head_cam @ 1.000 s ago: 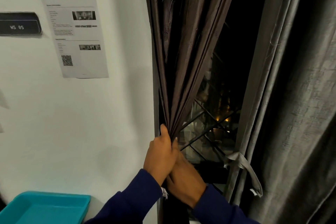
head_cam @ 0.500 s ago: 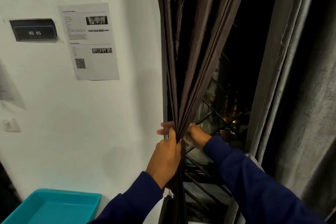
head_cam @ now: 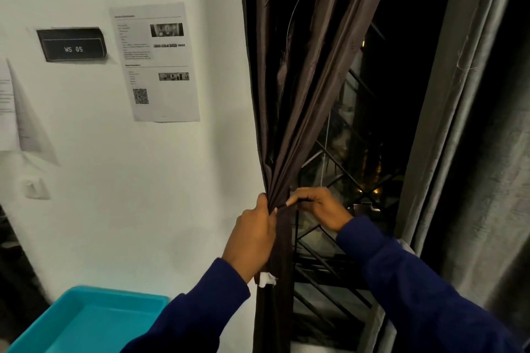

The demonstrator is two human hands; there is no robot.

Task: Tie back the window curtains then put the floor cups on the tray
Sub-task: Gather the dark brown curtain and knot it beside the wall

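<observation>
A dark brown curtain [head_cam: 301, 89] hangs gathered at the window's left side, bunched into a narrow neck at waist height. My left hand [head_cam: 252, 238] grips that bunched neck from the left. My right hand [head_cam: 318, 206] is on the right of the neck, its fingers curled and pinching a dark strip of fabric that runs across to the bunch. A grey curtain [head_cam: 470, 152] hangs at the window's right side. A turquoise tray [head_cam: 94, 321] sits at the bottom left. No cups are in view.
A white wall on the left carries a printed sheet [head_cam: 155, 63], a black "WS 05" sign [head_cam: 73, 44] and a wall switch [head_cam: 35, 188]. Behind the curtains a black metal window grille [head_cam: 329, 238] covers the dark window.
My right hand has come out from beneath my left and moved up to the right side of the bunched curtain. The view has shifted left and down a little.
</observation>
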